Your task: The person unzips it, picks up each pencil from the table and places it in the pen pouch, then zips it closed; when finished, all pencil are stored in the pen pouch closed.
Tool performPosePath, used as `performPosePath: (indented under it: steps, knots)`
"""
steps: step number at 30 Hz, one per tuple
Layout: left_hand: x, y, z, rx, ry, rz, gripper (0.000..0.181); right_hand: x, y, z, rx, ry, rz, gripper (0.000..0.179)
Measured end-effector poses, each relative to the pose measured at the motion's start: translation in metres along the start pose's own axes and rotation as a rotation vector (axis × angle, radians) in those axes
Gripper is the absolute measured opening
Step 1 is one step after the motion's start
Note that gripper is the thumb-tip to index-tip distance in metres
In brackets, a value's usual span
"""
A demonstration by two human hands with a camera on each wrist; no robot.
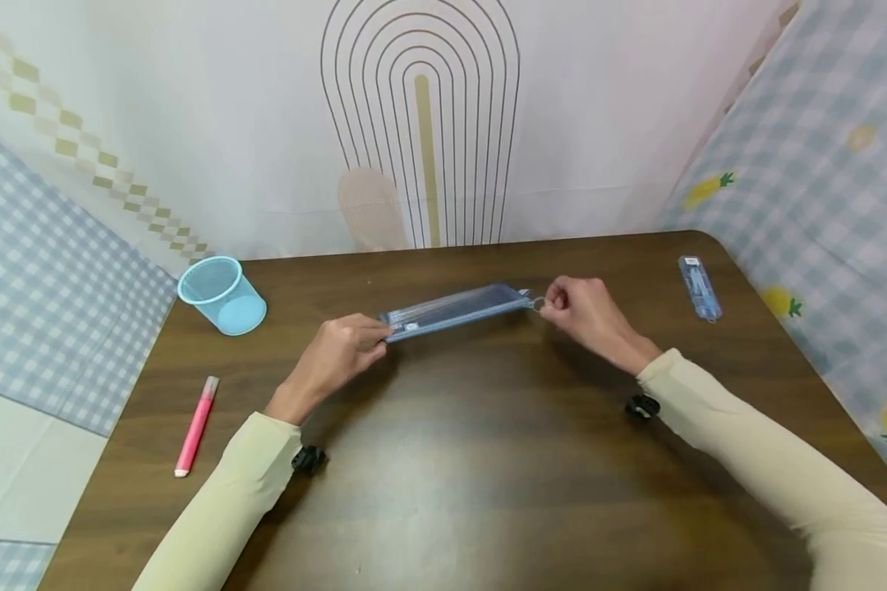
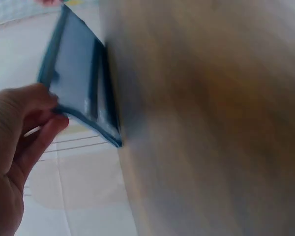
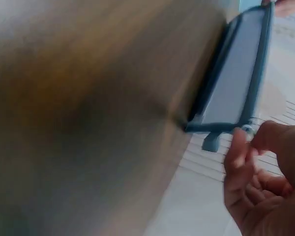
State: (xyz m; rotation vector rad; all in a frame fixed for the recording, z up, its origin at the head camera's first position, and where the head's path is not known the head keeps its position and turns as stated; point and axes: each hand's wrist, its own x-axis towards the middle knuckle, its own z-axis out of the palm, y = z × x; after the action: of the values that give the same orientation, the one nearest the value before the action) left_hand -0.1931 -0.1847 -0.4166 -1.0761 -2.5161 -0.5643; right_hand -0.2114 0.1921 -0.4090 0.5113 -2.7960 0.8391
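A translucent blue zip pouch is held up slantwise over the middle of the table, its right end a little farther back. Slim items lie inside, too blurred to name. At its left end, my left hand pinches the corner between thumb and fingers, as the pouch in the left wrist view also shows. My right hand pinches a small ring at the opposite end. In the right wrist view, a short blue tab hangs from the pouch's near edge, beside the right fingertips.
A light blue mesh cup stands at the back left of the brown wooden table. In front of it lies a pink marker. A small blue packet lies at the back right. Patterned cloth hangs behind and at both sides.
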Motion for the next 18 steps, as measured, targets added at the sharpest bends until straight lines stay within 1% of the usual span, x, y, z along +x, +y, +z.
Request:
performPosePath:
  steps: [3,7,10,12,13,15,18]
  knots:
    - [-0.003,-0.002,0.001,0.055,-0.078,0.066,0.022,-0.018,0.003,-0.003,0.022,-0.077,0.036,0.009]
    - [0.004,-0.006,-0.001,0.133,-0.196,0.13,0.021,-0.04,-0.007,-0.005,0.051,-0.17,0.077,0.013]
    - [0.007,-0.008,-0.002,0.155,-0.308,0.169,0.019,-0.049,-0.014,-0.004,0.076,-0.256,0.116,0.015]
    - [0.005,-0.007,-0.002,0.166,-0.381,0.189,0.019,-0.053,-0.015,-0.001,0.091,-0.322,0.135,0.015]
    - [0.004,-0.007,-0.002,0.173,-0.411,0.196,0.019,-0.054,-0.014,0.001,0.1,-0.35,0.14,0.015]
    - [0.0,-0.004,-0.001,0.185,-0.447,0.189,0.02,-0.056,-0.012,0.004,0.106,-0.388,0.143,0.014]
    - [-0.007,0.0,0.0,0.196,-0.462,0.155,0.023,-0.057,-0.007,0.006,0.113,-0.414,0.131,0.012]
